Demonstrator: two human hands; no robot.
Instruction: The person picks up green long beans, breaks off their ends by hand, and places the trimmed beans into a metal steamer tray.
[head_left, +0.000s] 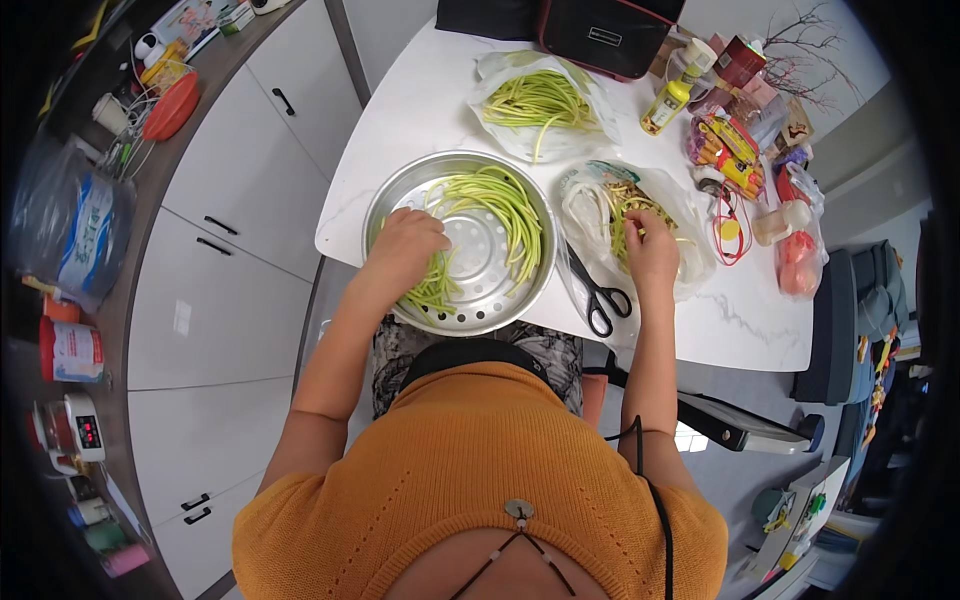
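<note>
A round perforated metal tray [400, 190] sits on the white table and holds long green bean stalks [505, 205]. My left hand [405, 250] rests inside the tray, fingers closed over a bunch of short cut stalks [432, 292] at its near side. My right hand [650, 245] is in a clear plastic bag [585, 215] to the right, pinching a piece among the bean trimmings [622, 205] there. Black-handled scissors [597, 292] lie between the tray and this bag.
A second plastic bag of whole green stalks [540, 100] lies further back. A yellow bottle [668, 103], snack packets and small items crowd the table's right side. A dark bag [600, 30] stands at the far edge. White cabinets [240, 230] and a cluttered counter run along the left.
</note>
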